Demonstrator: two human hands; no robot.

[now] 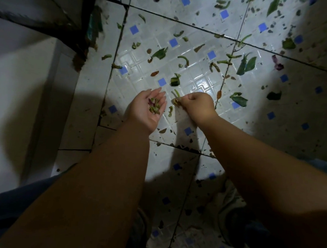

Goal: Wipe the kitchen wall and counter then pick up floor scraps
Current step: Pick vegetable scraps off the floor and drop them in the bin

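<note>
While the left hand (147,107) lies palm up with its fingers relaxed, cupping a small heap of scraps (154,107), the right hand (197,105) reaches down just to its right and pinches one brownish scrap (176,101) at the floor (197,83). Two bare forearms come in from the near edge. Between the two hands lies one curled green piece (170,111); just beyond the right hand's fingertips lies one green stem (176,93). Dozens more green scraps, too many to count, scatter across the white tiles with blue squares toward the far side. A pale wall (23,91) stands at left.
</note>
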